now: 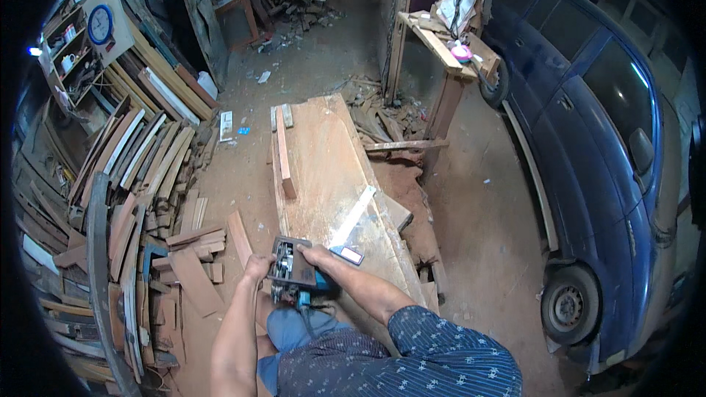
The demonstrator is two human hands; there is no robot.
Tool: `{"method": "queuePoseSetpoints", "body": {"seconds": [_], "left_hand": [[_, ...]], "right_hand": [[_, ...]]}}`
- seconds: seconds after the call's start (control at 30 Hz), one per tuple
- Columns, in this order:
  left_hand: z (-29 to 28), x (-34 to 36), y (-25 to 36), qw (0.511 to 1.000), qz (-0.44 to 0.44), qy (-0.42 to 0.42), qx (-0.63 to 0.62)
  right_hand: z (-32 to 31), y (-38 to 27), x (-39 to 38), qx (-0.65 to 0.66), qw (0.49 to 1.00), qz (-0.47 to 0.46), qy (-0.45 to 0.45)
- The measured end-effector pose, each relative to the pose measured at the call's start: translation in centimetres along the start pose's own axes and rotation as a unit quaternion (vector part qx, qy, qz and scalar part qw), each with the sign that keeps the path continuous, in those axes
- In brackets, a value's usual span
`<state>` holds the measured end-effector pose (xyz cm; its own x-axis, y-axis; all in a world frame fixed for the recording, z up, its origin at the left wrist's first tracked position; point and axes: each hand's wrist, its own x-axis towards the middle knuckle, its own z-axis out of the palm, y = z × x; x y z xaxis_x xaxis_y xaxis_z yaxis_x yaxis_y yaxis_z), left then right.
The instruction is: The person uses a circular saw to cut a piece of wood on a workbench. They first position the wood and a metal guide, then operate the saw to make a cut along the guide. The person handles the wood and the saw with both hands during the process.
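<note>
1. One power tool [294, 270], dark grey with a blue body, is sitting at the lower centre of the frame, on the near end of one long wide plank [331, 169] that is running up toward the middle of the frame.
2. Two hands are working on it. The left hand [257, 266] is curling closed around the tool's left side; the fingers are wrapping its edge, so that grip is gripping the tool.
3. The right hand [318, 256] is lying on the tool's top right edge, fingers bent over it and pressing down; this grip is also closing on the tool.
4. One metal square [353, 224] with a pale blade and a dark handle is resting on the plank just above and right of the right hand, near it but not touching the tool as far as can be seen.
5. One narrow reddish strip of wood [284, 153] is lying lengthwise on the plank's left part, higher in the frame, well apart from the hands.
6. Many loose boards and offcuts [147, 176] are leaning and piling along the left of the frame; too many to count.
7. One round blue clock [100, 24] is hanging at the upper left.
8. One dark blue car [603, 140] is standing along the right side, two wheels showing.
9. One rough wooden stand [448, 51] is standing at the upper centre right, beside the car.
</note>
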<state>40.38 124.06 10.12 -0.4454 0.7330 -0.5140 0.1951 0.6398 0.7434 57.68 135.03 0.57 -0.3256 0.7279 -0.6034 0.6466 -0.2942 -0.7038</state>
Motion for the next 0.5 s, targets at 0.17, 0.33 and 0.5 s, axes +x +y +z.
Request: {"method": "queuePoseSetpoints", "body": {"seconds": [0.17, 0.33, 0.5], "left_hand": [[1.0, -4.0, 0.6, 0.992, 0.125, 0.004, -0.023], [2.6, -4.4, -0.4, 0.973, 0.189, 0.049, -0.120], [4.0, 0.6, -3.9, 0.976, 0.147, -0.030, -0.158]], "right_hand": [[-4.1, -1.4, -2.9, 0.035, 0.999, -0.016, -0.026], [-7.9, -4.5, -7.6, -0.011, 0.988, -0.103, 0.117], [-8.1, -3.8, -6.7, -0.054, 0.982, -0.098, 0.153]]}}
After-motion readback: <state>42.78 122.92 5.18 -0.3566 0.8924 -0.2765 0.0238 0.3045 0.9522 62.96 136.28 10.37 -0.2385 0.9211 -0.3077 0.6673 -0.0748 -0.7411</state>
